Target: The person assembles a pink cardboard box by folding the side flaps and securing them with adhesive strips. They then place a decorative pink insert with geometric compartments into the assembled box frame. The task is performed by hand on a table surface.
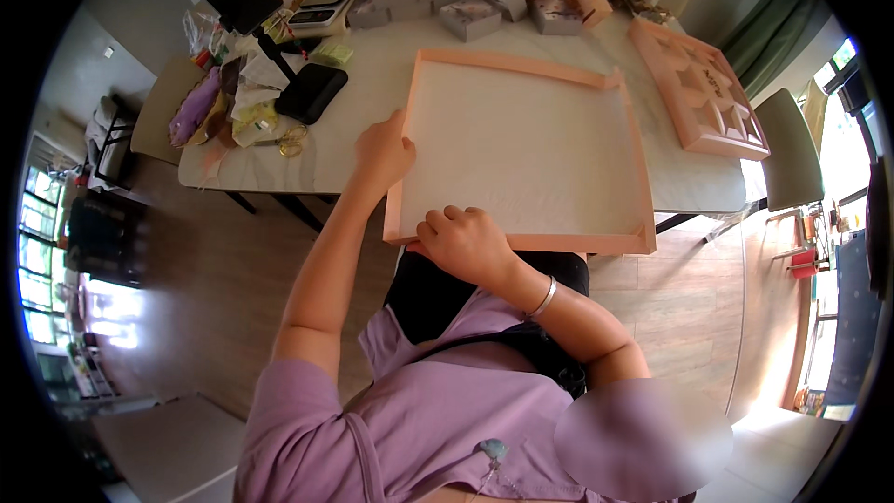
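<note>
A large shallow cardboard box [531, 149], peach-pink on its walls and white inside, lies in front of me. It reaches over the table's near edge toward my lap. My left hand [384, 151] is closed on its left wall, thumb on the inner side. Over the near wall, close to the left corner, my right hand [466, 244] curls its fingers on the rim. The far right corner looks folded unevenly, with a small flap standing up. Nothing lies inside the box.
A pink compartment tray [708, 93] lies at the table's right. Small grey and peach boxes [470, 17] pile up at the back. Leftward are a black device stand [312, 93], gold-handled scissors [292, 141], plastic bags [256, 121] and a scale [314, 17]. A chair [792, 144] stands right.
</note>
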A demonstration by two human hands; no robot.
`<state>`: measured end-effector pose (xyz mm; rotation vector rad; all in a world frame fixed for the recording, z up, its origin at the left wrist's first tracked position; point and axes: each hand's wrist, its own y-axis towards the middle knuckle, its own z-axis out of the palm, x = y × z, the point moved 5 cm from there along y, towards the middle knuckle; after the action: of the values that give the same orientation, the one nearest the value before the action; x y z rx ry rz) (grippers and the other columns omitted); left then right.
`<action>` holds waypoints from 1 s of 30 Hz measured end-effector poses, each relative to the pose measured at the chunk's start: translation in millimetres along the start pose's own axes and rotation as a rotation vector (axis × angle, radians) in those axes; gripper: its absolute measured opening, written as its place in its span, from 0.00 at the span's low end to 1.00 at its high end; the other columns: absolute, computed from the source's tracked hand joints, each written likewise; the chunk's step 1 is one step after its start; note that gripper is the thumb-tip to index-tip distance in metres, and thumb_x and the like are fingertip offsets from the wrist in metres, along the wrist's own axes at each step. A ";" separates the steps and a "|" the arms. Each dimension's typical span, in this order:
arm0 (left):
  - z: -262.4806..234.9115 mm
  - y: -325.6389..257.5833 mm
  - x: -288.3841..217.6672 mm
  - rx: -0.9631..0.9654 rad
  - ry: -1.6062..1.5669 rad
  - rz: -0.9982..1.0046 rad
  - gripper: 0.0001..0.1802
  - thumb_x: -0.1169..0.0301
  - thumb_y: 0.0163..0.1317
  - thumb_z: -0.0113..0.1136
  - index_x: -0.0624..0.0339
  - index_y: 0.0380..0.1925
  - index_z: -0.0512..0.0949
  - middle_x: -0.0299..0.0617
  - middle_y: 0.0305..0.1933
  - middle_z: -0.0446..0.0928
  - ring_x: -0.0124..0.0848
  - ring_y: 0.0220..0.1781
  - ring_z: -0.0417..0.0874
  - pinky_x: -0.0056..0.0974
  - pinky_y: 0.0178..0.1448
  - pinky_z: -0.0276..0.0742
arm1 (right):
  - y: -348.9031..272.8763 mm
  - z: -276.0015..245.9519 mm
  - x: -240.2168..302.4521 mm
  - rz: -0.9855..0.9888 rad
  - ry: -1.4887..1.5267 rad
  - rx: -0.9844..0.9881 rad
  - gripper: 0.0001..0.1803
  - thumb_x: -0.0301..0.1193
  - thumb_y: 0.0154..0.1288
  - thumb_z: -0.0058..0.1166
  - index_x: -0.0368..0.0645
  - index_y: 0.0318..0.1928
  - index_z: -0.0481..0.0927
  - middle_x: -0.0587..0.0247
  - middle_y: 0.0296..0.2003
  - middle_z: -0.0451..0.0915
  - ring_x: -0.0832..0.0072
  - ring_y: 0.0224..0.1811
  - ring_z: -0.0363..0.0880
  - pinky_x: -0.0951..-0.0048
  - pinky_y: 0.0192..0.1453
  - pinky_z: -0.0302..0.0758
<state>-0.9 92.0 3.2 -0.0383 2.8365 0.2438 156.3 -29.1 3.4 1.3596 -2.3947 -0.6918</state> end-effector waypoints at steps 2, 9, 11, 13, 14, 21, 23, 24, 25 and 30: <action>0.7 -12.3 0.5 -0.006 -0.023 -0.006 0.18 0.74 0.59 0.56 0.61 0.51 0.75 0.55 0.35 0.84 0.53 0.41 0.85 0.54 0.45 0.81 | -0.5 0.5 -2.0 0.008 0.003 -0.011 0.19 0.47 0.60 0.64 0.48 0.24 0.77 0.71 0.23 0.72 0.76 0.26 0.78 0.72 0.24 0.72; -11.3 -42.0 -5.9 -0.068 -0.132 0.006 0.17 0.74 0.56 0.57 0.57 0.47 0.79 0.52 0.31 0.83 0.53 0.37 0.85 0.52 0.41 0.80 | 1.4 7.1 -6.5 0.037 -0.011 -0.025 0.18 0.47 0.59 0.65 0.49 0.24 0.78 0.71 0.23 0.73 0.75 0.26 0.78 0.71 0.25 0.73; -13.9 -51.0 -8.3 0.013 -0.232 -0.009 0.16 0.74 0.54 0.58 0.57 0.45 0.81 0.50 0.29 0.83 0.51 0.34 0.85 0.50 0.39 0.79 | 3.0 6.7 -14.3 0.079 -0.038 -0.036 0.18 0.47 0.59 0.65 0.49 0.24 0.78 0.71 0.23 0.73 0.75 0.26 0.78 0.71 0.26 0.74; -16.4 -60.0 -11.8 0.059 -0.304 -0.038 0.15 0.73 0.53 0.59 0.57 0.43 0.82 0.48 0.27 0.82 0.49 0.33 0.84 0.49 0.37 0.79 | 5.6 2.9 -26.5 0.158 -0.074 -0.043 0.18 0.47 0.58 0.66 0.50 0.24 0.77 0.71 0.23 0.72 0.74 0.27 0.78 0.70 0.28 0.75; -16.9 -63.9 -12.6 0.064 -0.325 -0.058 0.16 0.73 0.52 0.59 0.57 0.42 0.83 0.47 0.26 0.82 0.48 0.32 0.84 0.48 0.37 0.78 | 6.1 4.0 -26.9 0.139 -0.057 -0.053 0.18 0.47 0.58 0.66 0.50 0.24 0.77 0.71 0.23 0.72 0.74 0.27 0.78 0.70 0.28 0.75; -24.3 -78.2 -10.2 0.050 -0.372 -0.031 0.22 0.77 0.49 0.60 0.59 0.48 0.83 0.47 0.24 0.80 0.35 0.23 0.80 0.39 0.33 0.76 | 7.6 8.5 -19.4 0.109 -0.030 -0.063 0.18 0.47 0.59 0.66 0.49 0.23 0.77 0.71 0.23 0.72 0.73 0.26 0.79 0.70 0.28 0.75; -20.3 -75.3 -5.0 0.078 -0.443 -0.032 0.24 0.80 0.49 0.58 0.60 0.50 0.82 0.47 0.24 0.79 0.31 0.24 0.80 0.38 0.33 0.76 | 9.3 10.5 -18.0 0.104 -0.022 -0.061 0.18 0.46 0.58 0.66 0.49 0.24 0.77 0.71 0.23 0.73 0.74 0.26 0.79 0.70 0.27 0.75; -19.3 -73.5 -4.4 0.094 -0.481 -0.029 0.25 0.81 0.49 0.57 0.61 0.51 0.82 0.47 0.24 0.79 0.29 0.24 0.80 0.38 0.33 0.76 | 9.6 11.8 -18.3 0.100 -0.018 -0.067 0.17 0.46 0.58 0.66 0.50 0.25 0.77 0.72 0.23 0.73 0.74 0.26 0.79 0.70 0.26 0.74; -19.9 -72.8 -3.4 0.120 -0.490 -0.048 0.25 0.81 0.50 0.56 0.61 0.52 0.82 0.49 0.25 0.80 0.33 0.26 0.81 0.39 0.34 0.77 | 9.6 12.4 -18.6 0.096 -0.013 -0.073 0.16 0.46 0.57 0.66 0.50 0.25 0.78 0.72 0.24 0.74 0.75 0.26 0.79 0.70 0.25 0.73; -29.9 -74.4 -5.9 0.275 -0.605 -0.207 0.24 0.82 0.53 0.54 0.63 0.53 0.81 0.52 0.28 0.82 0.38 0.28 0.83 0.40 0.35 0.79 | 6.2 5.9 -25.9 0.105 -0.092 -0.012 0.19 0.50 0.55 0.66 0.50 0.28 0.77 0.71 0.27 0.72 0.74 0.30 0.77 0.71 0.30 0.74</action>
<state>-0.1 13.6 21.0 -0.1684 2.2172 -0.1593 162.1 -2.6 1.2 1.2117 -2.5089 -0.7533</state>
